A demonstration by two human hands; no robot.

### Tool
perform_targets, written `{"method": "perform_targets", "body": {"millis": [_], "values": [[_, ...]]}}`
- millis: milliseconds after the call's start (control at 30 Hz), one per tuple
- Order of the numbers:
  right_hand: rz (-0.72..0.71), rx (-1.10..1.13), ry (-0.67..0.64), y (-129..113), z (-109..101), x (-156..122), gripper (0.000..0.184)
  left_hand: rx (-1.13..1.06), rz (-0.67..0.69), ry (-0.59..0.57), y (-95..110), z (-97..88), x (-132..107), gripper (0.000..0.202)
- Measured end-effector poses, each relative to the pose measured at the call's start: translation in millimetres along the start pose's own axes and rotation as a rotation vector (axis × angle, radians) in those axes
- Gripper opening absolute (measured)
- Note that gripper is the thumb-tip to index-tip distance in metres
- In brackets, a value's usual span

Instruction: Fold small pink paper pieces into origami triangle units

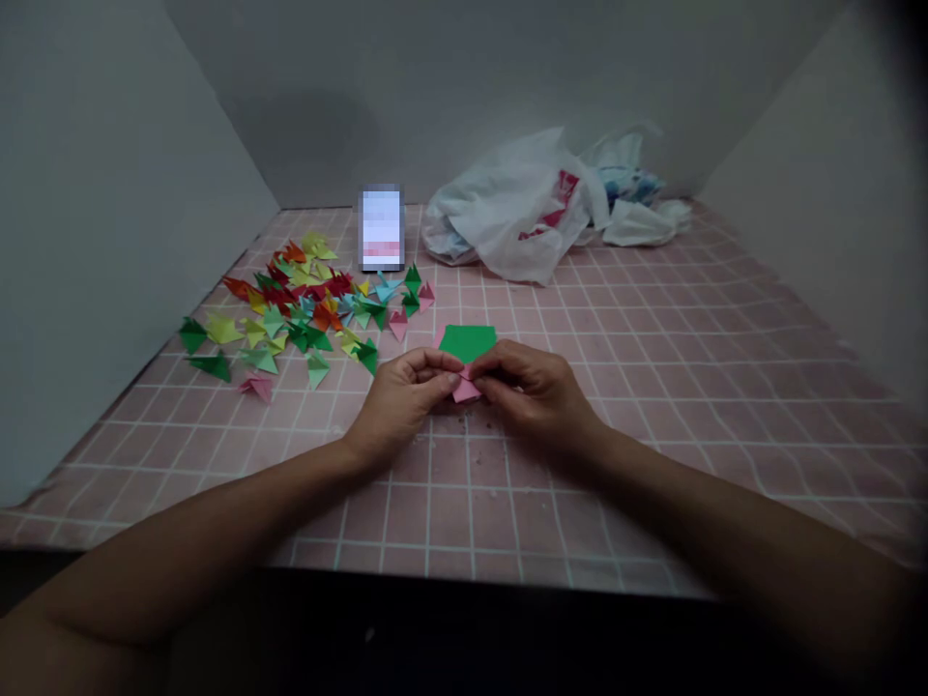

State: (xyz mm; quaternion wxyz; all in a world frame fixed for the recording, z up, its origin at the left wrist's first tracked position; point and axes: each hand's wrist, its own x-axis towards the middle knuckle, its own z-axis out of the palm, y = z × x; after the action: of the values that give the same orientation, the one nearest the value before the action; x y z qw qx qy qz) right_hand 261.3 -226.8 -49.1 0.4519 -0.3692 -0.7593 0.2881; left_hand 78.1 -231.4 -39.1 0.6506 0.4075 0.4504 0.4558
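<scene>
A small folded piece of pink paper (466,390) is pinched between my two hands over the table. My left hand (406,391) grips its left side with thumb and fingers closed. On the opposite side, my right hand (533,385) holds it in a pinch, fingers bent. Just beyond the fingertips lies green paper (468,343), with a pink edge showing at its left. To the left spreads a loose heap of folded paper pieces (319,314) in red, orange, yellow, green, blue and pink. The fingers partly hide the pink paper's folds.
A lit phone (381,230), its screen blurred, stands behind the heap. White plastic bags (507,203) with red print lie crumpled at the back, with another crumpled bag (638,217) to their right. A pink checked cloth (674,387) covers the table; walls enclose three sides.
</scene>
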Motion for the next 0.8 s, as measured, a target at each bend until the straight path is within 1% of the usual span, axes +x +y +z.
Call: {"method": "perform_targets", "body": {"millis": [133,300,433,467,533,633,700,800], "values": [[-0.019,-0.005,-0.016,0.9,-1.4,1.2,0.017,-0.016,-0.011,0.015,0.1,-0.5,-0.7,0.021],[-0.041,-0.03,-0.018,1.5,-1.8,1.5,0.017,-0.01,-0.024,-0.006,1.7,-1.2,0.5,0.026],[-0.028,-0.015,-0.05,-0.2,-1.9,1.3,0.015,0.035,0.015,-0.007,4.0,-0.8,1.2,0.027],[0.0,0.01,-0.053,-1.0,-1.7,1.2,0.014,0.053,0.033,-0.001,4.6,-0.7,1.2,0.027],[0.107,0.126,-0.051,-2.7,-0.6,0.9,0.01,0.088,0.062,0.01,5.8,-0.6,1.1,0.026],[0.317,0.419,-0.047,-5.4,2.0,1.0,0.006,0.121,0.091,0.016,7.4,-0.6,1.0,0.025],[0.414,0.568,-0.035,-6.8,3.7,1.5,0.012,0.145,0.118,0.01,8.2,-0.6,0.9,0.025],[0.487,0.661,-0.011,-7.9,5.2,2.3,0.018,0.184,0.168,0.0,9.1,-0.2,0.6,0.024]]}}
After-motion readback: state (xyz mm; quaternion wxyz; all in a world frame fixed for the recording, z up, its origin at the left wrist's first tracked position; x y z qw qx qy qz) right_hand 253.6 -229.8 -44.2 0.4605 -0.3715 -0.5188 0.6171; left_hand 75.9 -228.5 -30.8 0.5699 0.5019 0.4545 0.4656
